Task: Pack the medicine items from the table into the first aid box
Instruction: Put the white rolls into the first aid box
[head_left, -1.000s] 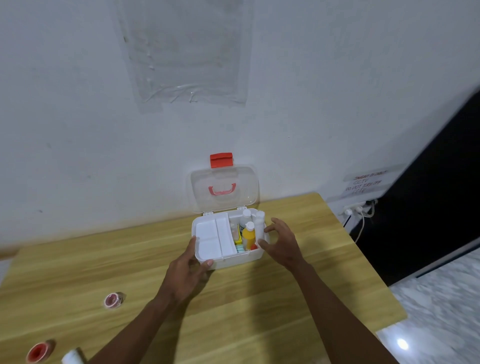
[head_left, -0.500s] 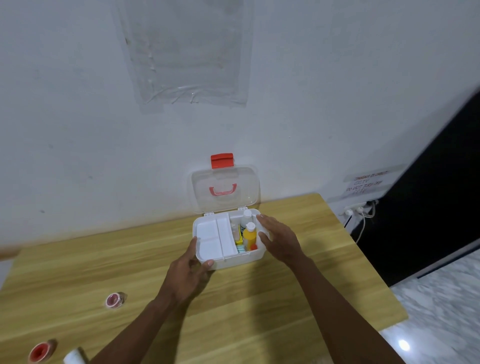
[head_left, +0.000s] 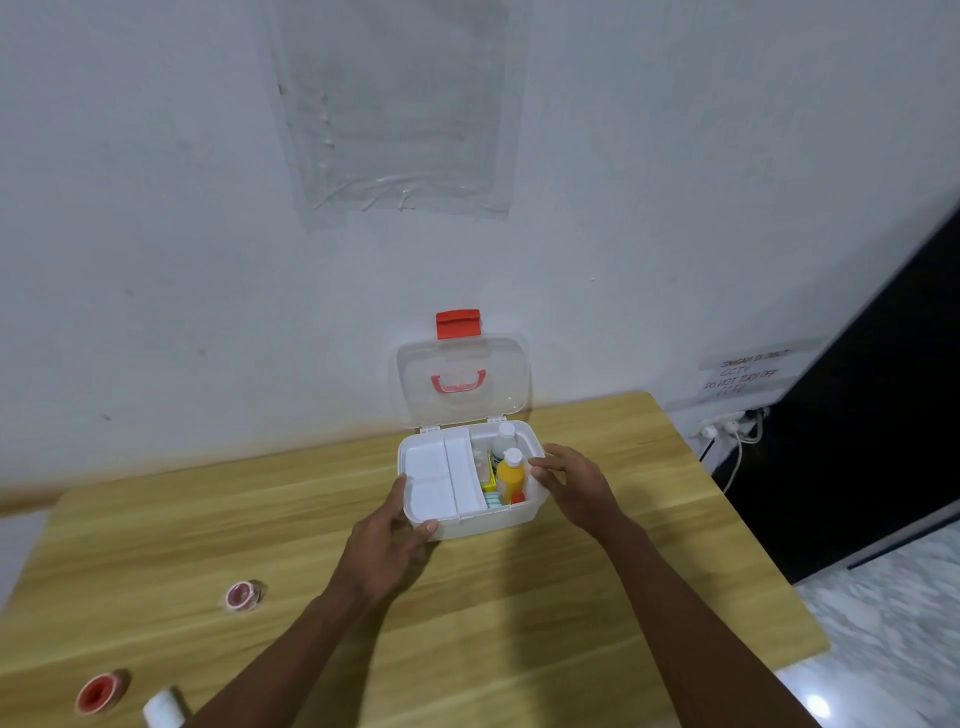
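The white first aid box (head_left: 488, 524) stands open on the wooden table (head_left: 260, 519), its clear lid (head_left: 462, 379) with a red latch leaning back against the wall. A white tray insert (head_left: 441, 478) fills its left half. In the right half stand a yellow bottle (head_left: 510, 475) and a white-capped bottle (head_left: 503, 441). My left hand (head_left: 384, 545) grips the box's front-left corner, thumb on the front wall. My right hand (head_left: 576, 483) is at the box's right rim with loosely bent fingers. A pink tape roll (head_left: 240, 596), a red roll (head_left: 98, 693) and a white item (head_left: 163, 709) lie at the table's near left.
The white wall rises directly behind the box. Beyond the table's right edge are a power strip with cables (head_left: 727, 428), a dark panel (head_left: 857, 415) and marble floor (head_left: 893, 623).
A second ago my right hand held a white bottle upright at the box's right side. It moved over the box, and now sits at the right rim. The left hand has kept its grip.
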